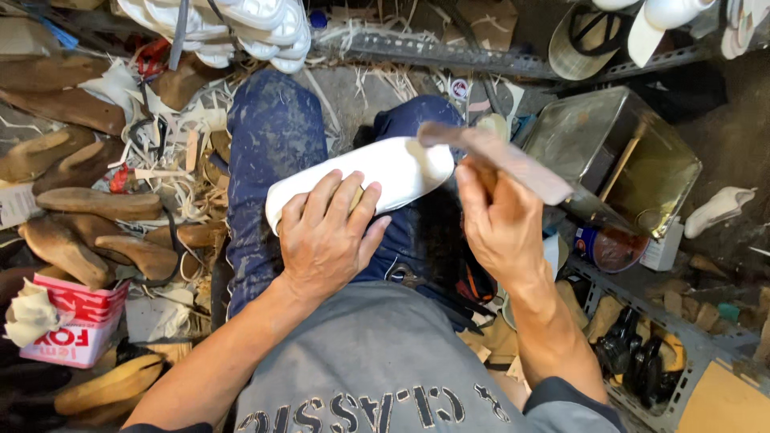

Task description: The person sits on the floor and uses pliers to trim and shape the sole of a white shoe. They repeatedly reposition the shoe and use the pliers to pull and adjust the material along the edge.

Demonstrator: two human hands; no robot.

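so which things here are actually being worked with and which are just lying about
In use:
left hand pressing the white sole on the lap
right hand holding the brush

Lying about:
wooden shoe forms
open metal tin
stacked white soles
pink box

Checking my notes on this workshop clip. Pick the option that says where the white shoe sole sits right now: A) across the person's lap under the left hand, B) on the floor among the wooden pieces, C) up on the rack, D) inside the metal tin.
A: the white shoe sole lies across the person's lap, on the blue trousers, with the left hand pressing it down, while the right hand holds a brush at its end.
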